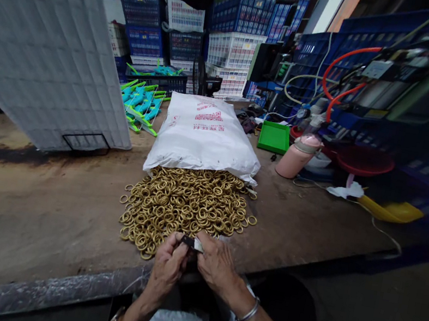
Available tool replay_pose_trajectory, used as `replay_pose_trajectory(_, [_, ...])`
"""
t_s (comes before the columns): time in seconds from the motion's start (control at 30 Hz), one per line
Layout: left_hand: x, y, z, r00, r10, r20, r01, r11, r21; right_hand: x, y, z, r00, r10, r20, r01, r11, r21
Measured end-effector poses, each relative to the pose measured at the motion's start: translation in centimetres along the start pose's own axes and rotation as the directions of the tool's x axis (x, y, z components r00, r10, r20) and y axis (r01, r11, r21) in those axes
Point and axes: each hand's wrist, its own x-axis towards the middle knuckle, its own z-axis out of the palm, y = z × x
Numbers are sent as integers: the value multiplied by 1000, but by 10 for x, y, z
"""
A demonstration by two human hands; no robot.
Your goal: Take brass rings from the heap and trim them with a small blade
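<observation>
A heap of brass-coloured rings [185,205] spills from the open mouth of a white sack [206,137] lying on the worn wooden bench [30,216]. Just in front of the heap, at the bench's near edge, my left hand [167,268] and my right hand [216,265] meet. Both pinch a small dark part [190,242] with a pale end between their fingertips. Fingers of both hands are curled closed on it. A bracelet sits on my right wrist and a watch on my left.
A large grey panel [41,36] leans at the left. Teal and green plastic parts [141,103] lie behind it. A green tray [274,138], a pink bottle [298,156], a red bowl [364,160] and a yellow scoop [390,210] stand at the right. Stacked crates [238,26] fill the back.
</observation>
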Motion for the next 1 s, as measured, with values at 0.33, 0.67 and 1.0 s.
replay_pose_trajectory(0.33, [-1,0,-1,997,40,66,-41,999,3,1,2,0,998,-35,54,33,999,31])
replay_pose_trajectory(0.67, [-10,-1,-5,996,80,46,-80,997,7,2,4,-1,995,-1,97,2,1000,-4])
replay_pose_trajectory(1.0, [-21,18,-1,977,-108,185,158,946,-285,31,21,-7,961,171,-216,-186,981,-51])
